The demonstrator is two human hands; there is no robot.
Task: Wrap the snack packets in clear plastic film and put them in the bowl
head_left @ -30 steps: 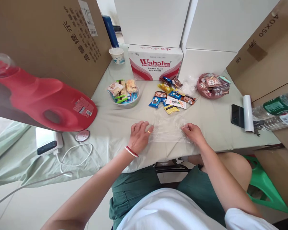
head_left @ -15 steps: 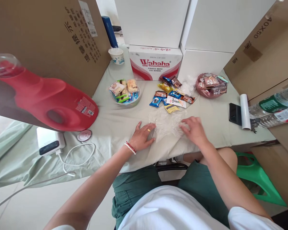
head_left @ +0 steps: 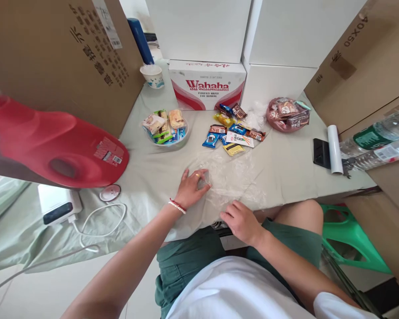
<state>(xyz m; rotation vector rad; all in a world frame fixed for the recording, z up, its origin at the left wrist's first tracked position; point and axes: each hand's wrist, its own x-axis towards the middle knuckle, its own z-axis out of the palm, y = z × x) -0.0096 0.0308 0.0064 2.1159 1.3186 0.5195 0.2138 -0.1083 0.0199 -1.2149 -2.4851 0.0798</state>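
A crinkled clear plastic bag (head_left: 234, 175) lies spread on the cloth-covered table. At its left side my left hand (head_left: 192, 188), with a ring and bracelets, pinches the plastic between thumb and fingers. My right hand (head_left: 242, 221) is at the table's front edge, below the bag, with its fingers curled in; whatever they hold, if anything, is too small to make out. Beyond the bag lies a loose pile of wrapped snacks (head_left: 237, 138). A clear bowl of snacks (head_left: 168, 129) stands to the left, and a reddish bowl of snacks (head_left: 287, 115) to the right.
A red jug (head_left: 63, 146), a white power bank (head_left: 58, 204) with its cable and a round pink item (head_left: 110, 192) are at left. Behind stand a Wahaha box (head_left: 208, 86) and a paper cup (head_left: 152, 76). A black phone (head_left: 321, 153), white roll (head_left: 335, 149) and bottles (head_left: 372, 138) lie right.
The plastic is spread wider and nearer the front edge. My right hand has moved down and left, its fingers now curled. My left hand has closed on the plastic. The view has shifted slightly.
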